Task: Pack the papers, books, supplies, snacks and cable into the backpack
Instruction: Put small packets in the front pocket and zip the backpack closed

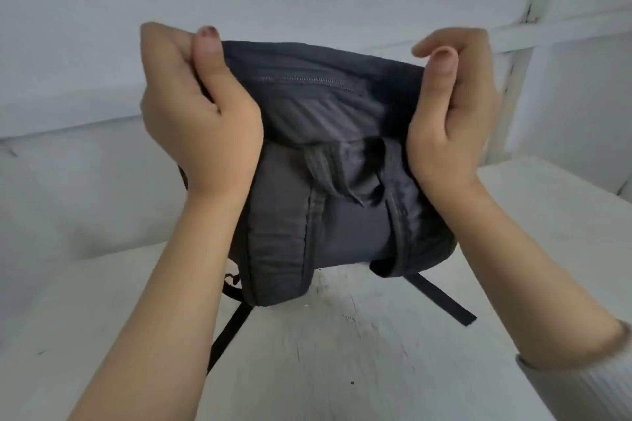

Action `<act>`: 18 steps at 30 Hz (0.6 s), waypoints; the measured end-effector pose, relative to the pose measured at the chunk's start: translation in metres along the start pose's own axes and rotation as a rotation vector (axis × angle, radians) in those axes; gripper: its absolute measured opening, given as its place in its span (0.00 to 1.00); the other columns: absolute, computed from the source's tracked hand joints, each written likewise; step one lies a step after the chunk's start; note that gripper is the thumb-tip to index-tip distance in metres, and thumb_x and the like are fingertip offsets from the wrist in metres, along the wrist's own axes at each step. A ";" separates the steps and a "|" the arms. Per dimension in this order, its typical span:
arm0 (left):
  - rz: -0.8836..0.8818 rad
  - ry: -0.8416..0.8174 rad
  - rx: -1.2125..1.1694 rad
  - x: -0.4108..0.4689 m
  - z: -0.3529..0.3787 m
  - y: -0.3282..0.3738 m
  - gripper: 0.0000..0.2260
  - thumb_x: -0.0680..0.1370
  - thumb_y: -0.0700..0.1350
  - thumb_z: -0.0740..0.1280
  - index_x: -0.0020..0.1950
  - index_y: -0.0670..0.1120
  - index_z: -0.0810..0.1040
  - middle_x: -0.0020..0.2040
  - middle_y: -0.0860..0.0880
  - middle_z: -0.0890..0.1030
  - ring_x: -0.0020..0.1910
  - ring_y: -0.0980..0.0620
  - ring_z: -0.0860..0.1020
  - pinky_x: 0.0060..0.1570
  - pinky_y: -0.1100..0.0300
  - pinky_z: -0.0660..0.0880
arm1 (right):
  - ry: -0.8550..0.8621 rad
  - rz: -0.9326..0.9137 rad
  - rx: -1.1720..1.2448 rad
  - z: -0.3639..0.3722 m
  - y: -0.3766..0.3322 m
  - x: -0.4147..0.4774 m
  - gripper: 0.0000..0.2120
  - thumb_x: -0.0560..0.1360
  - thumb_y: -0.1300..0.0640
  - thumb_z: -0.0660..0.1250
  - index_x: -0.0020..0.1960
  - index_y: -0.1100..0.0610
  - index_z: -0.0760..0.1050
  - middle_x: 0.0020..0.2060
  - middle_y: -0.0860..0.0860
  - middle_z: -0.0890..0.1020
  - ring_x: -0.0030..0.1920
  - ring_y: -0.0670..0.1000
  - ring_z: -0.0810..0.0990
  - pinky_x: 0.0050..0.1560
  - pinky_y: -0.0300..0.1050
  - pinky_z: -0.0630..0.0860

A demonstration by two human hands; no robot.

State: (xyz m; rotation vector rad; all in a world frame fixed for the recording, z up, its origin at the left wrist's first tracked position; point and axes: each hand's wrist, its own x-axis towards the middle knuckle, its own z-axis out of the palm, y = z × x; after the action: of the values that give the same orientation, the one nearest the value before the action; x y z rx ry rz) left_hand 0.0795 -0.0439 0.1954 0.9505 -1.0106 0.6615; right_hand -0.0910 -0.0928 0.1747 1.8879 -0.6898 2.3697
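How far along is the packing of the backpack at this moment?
Done, apparently: the zipper looks closed and no unpacked items are in view, though the contents are hidden. In hand: the left hand and right hand grip the top of the backpack, upright on the white table. Left: probably nothing, or only putting it away.

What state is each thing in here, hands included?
Backpack, stands upright on the white table, back panel toward the camera.
Top zipper, appears closed.
Left hand, grips the backpack's top left corner.
Right hand, grips its top right corner.
Webbing straps, trailing loose on the table.
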 end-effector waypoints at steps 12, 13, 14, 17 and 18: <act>-0.116 -0.097 0.123 0.034 0.050 -0.045 0.08 0.79 0.45 0.57 0.40 0.46 0.65 0.29 0.59 0.64 0.30 0.59 0.67 0.30 0.66 0.59 | -0.313 0.182 -0.294 -0.011 0.026 -0.087 0.43 0.62 0.28 0.67 0.71 0.40 0.55 0.73 0.65 0.55 0.75 0.47 0.52 0.71 0.35 0.53; -0.137 -0.143 0.108 0.039 0.051 -0.047 0.09 0.79 0.46 0.57 0.39 0.48 0.66 0.29 0.58 0.65 0.30 0.61 0.68 0.31 0.68 0.60 | -0.317 0.199 -0.300 -0.006 0.029 -0.082 0.43 0.61 0.28 0.67 0.71 0.39 0.55 0.73 0.63 0.56 0.75 0.48 0.54 0.71 0.34 0.54; -0.162 -0.200 0.073 0.045 0.050 -0.051 0.10 0.79 0.47 0.58 0.38 0.50 0.66 0.30 0.58 0.67 0.29 0.63 0.68 0.32 0.67 0.63 | -0.326 0.217 -0.309 0.000 0.032 -0.074 0.44 0.60 0.28 0.67 0.71 0.37 0.54 0.73 0.62 0.57 0.74 0.50 0.56 0.69 0.34 0.56; -0.260 -0.405 -0.153 0.053 0.037 -0.066 0.04 0.78 0.51 0.59 0.48 0.54 0.73 0.37 0.58 0.74 0.34 0.63 0.71 0.38 0.67 0.68 | -0.354 0.264 -0.289 0.016 0.044 -0.056 0.46 0.60 0.28 0.68 0.72 0.34 0.51 0.73 0.58 0.57 0.73 0.52 0.58 0.66 0.40 0.61; -0.293 -0.475 -0.208 0.050 0.030 -0.073 0.10 0.75 0.53 0.61 0.55 0.56 0.71 0.42 0.58 0.76 0.37 0.64 0.73 0.41 0.69 0.69 | -0.360 0.276 -0.271 0.022 0.049 -0.051 0.46 0.60 0.29 0.68 0.72 0.34 0.51 0.73 0.58 0.57 0.73 0.52 0.57 0.67 0.42 0.61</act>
State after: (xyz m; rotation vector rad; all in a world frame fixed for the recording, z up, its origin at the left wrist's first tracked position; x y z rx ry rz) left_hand 0.1479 -0.1014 0.2225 1.0675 -1.2944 0.0786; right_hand -0.0722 -0.1324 0.1155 2.2320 -1.3016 1.9433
